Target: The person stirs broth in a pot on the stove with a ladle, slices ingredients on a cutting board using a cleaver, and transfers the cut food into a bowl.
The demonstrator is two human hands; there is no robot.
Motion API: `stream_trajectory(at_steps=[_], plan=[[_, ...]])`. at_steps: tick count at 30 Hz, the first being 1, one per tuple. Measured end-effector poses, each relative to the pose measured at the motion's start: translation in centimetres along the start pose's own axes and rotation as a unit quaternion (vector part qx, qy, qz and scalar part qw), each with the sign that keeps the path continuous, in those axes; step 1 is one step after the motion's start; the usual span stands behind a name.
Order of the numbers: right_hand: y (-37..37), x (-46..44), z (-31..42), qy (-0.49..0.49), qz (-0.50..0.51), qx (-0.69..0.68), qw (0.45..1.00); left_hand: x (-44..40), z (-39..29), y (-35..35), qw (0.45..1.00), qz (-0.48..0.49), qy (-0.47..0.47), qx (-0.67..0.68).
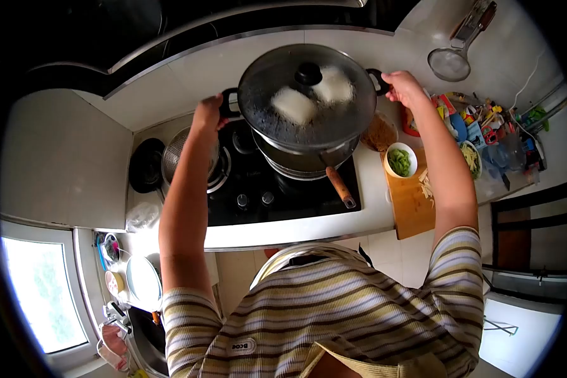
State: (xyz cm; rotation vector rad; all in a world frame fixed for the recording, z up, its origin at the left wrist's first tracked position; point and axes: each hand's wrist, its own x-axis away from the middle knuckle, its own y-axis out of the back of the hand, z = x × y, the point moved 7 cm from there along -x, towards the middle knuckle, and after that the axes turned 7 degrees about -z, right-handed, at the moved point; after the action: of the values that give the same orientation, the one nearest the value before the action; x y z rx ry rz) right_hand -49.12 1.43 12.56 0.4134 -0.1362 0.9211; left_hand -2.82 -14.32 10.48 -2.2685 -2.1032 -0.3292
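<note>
A wide dark pot (305, 135) with a glass lid (264, 82) on it is held up over the black stove (283, 211). My left hand (209, 114) is closed round its left side handle. On the right, my right hand (403, 87) grips the other handle with curled fingers. Two pale shapes show at the lid, and a black knob stands at its centre. Beneath the pot is another pan (296, 169) with a wooden handle (340, 188) pointing toward me.
A wooden board (416, 211) with pale strips and a bowl of green pieces (399, 161) lie right of the stove. Left are a black pan (146, 165) and a mesh strainer (173, 154). Packets crowd the right counter; a ladle-like strainer (448, 64) hangs above.
</note>
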Motion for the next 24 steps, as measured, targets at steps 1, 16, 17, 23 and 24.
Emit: stream_trajectory(at_steps=[1, 16, 17, 23, 24], plan=[[0.1, 0.0, 0.6, 0.005, -0.001, 0.010, 1.000, -0.1, -1.0, -0.1, 0.999, 0.027, -0.020, -0.005], [0.7, 2.5, 0.7, -0.003, -0.048, 0.021, 0.999, -0.3, -1.6, 0.0, 0.997, 0.062, 0.011, -0.049], [0.6, 2.6, 0.2, -0.001, -0.050, 0.019, 0.999, -0.4, -1.2, -0.2, 0.997, 0.059, 0.022, -0.052], [-0.3, 2.5, -1.9, 0.000, -0.048, -0.012, 0.999, -1.5, 0.7, 0.1, 0.996, 0.062, 0.017, -0.056], [-0.4, 2.6, -1.8, 0.000, -0.046, -0.009, 0.999, -1.6, 1.0, 0.2, 0.996, 0.066, 0.019, -0.061]])
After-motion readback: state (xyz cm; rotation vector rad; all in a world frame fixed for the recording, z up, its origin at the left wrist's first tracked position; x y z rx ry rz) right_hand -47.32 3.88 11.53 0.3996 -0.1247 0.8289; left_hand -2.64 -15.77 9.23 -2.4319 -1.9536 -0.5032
